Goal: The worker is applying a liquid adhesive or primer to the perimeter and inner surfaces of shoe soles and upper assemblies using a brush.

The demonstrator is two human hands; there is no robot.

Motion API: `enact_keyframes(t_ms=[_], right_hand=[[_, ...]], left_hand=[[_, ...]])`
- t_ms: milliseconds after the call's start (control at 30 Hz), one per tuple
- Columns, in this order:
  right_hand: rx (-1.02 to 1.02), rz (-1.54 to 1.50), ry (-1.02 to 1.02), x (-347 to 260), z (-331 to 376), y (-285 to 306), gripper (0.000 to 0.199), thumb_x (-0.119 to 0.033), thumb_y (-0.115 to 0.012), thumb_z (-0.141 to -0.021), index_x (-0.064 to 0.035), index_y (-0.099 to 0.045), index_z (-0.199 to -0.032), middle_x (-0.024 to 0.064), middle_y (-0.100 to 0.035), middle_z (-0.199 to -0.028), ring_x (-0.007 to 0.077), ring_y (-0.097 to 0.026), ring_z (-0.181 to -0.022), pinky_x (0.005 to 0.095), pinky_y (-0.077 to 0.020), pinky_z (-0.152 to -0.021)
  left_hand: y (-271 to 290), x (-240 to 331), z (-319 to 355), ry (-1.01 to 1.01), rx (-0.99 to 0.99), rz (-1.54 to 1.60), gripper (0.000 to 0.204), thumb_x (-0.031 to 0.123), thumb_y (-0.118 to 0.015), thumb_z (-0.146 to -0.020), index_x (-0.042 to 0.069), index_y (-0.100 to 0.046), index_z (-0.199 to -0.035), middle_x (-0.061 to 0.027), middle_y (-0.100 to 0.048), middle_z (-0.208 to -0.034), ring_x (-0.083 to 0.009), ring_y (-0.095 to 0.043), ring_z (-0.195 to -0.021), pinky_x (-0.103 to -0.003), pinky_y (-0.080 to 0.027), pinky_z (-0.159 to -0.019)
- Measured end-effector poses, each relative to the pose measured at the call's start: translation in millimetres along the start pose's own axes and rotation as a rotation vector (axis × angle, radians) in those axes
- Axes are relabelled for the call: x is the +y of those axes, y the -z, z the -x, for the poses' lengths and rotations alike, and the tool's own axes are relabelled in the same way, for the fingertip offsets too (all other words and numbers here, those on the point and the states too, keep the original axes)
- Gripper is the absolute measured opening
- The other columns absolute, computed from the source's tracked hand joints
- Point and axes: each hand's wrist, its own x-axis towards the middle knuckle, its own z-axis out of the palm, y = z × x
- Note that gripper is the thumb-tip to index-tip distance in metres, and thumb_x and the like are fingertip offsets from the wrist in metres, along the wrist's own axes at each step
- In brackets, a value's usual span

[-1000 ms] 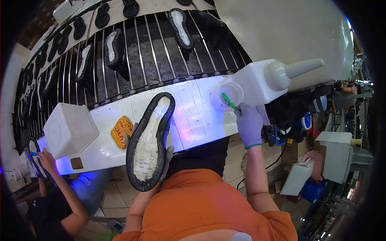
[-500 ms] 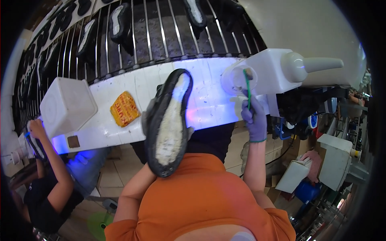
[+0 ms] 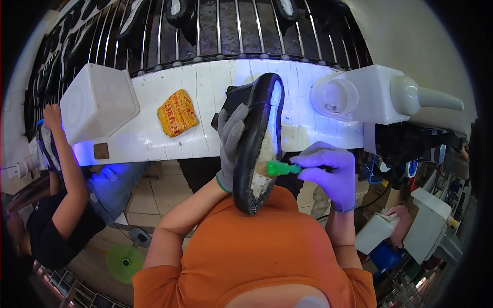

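My gloved left hand [image 3: 232, 138] is wrapped round the side of a black shoe [image 3: 249, 149], which it holds up with the underside turned toward me. A pale, rough area runs along the middle of that underside. In my gloved right hand [image 3: 333, 172] is a small green-handled brush [image 3: 283, 169], pinched between thumb and fingers. The brush end meets the pale area near the lower end of the shoe. A white cup [image 3: 339, 96] stands beyond my right hand, beside a large white squeeze bottle [image 3: 382, 95] with a long nozzle.
A yellow printed packet [image 3: 177, 113] and an upturned white tub [image 3: 100, 102] sit on the white ledge [image 3: 210, 84]. Beyond runs a roller rack [image 3: 226, 31] carrying more black shoes. At left, another person's arm [image 3: 72, 169] reaches to a shoe.
My right hand has brought the brush from the cup down to the shoe's underside. The shoe has tilted and turned in my left hand, whose fingers now show. The whole view has shifted.
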Motion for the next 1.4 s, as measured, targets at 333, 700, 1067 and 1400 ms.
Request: enact_keyframes(t_ms=[333,700,1067,1400], right_hand=[[0.255,0.232,0.010,14.4,-15.4,-4.3,0.021,-0.002,-0.073,-0.074,-0.0012,-0.074,-0.095,0.0061,-0.067,-0.080,0.0098,-0.058,-0.070,0.0226,-0.0435,-0.063],[0.170,0.159,-0.086,20.0,-15.3,-1.0,0.018,-0.004,-0.072,-0.078,0.0006,-0.073,-0.095,0.0027,-0.065,-0.077,0.0061,-0.054,-0.068,0.0211,-0.0409,-0.060],[0.400,0.406,-0.004,52.1,-83.5,23.6,0.018,-0.016,-0.071,-0.083,0.0009,-0.073,-0.089,0.0000,-0.063,-0.071,0.0051,-0.052,-0.066,0.0211,-0.0395,-0.059],[0.153,0.385,-0.066,24.8,-51.4,23.4,0.015,-0.013,-0.071,-0.081,-0.0003,-0.074,-0.088,0.0013,-0.063,-0.070,0.0060,-0.053,-0.064,0.0220,-0.0415,-0.060]], left_hand=[[-13.0,-29.2,12.5,0.158,-0.089,0.224,0.073,0.020,-0.072,-0.082,0.007,-0.026,-0.138,-0.0194,-0.045,-0.132,-0.0364,-0.050,-0.122,-0.057,-0.025,-0.109],[-7.8,0.8,-25.3,-0.343,0.294,-0.085,0.067,0.017,-0.070,-0.083,0.007,-0.029,-0.134,-0.0194,-0.046,-0.131,-0.0359,-0.052,-0.121,-0.057,-0.023,-0.111],[-0.3,8.2,-26.2,-0.339,0.209,-0.087,0.062,0.015,-0.068,-0.083,0.007,-0.032,-0.132,-0.0190,-0.046,-0.133,-0.0351,-0.048,-0.126,-0.057,-0.018,-0.112],[-1.6,-3.6,-28.1,-0.459,0.284,-0.235,0.091,0.043,-0.077,-0.076,0.000,-0.025,-0.139,-0.0199,-0.043,-0.131,-0.0350,-0.050,-0.119,-0.055,-0.033,-0.105]])
